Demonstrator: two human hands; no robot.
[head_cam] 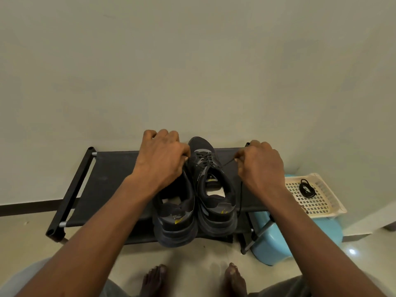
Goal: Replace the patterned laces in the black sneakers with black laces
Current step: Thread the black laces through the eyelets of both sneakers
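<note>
The pair stands side by side, heels toward the person, on a black fabric shoe rack (pixel 111 172). The step in hand looks like tightening a black lace (pixel 228 163) already crossed through the front eyelets of the right sneaker (pixel 211 168). The right hand (pixel 260 166) has its fingers curled and pinches one end between thumb and forefinger, the strand running taut to the shoe while the slack hangs below. The left hand (pixel 162 155) is curled too, its thumb and forefinger closed at the opposite eyelet row, apparently on the other end, though the strand there is hard to see. To do it well, both ends should be drawn outward evenly so they stay matched in length and the crossings lie flat, before the next eyelets are threaded. The front of the left sneaker (pixel 175 213) is hidden, so its lacing cannot be judged. To the right, a cream plastic basket (pixel 331 197) sits on a blue stool (pixel 272 247) and holds a coiled spare lace (pixel 306 188).
</note>
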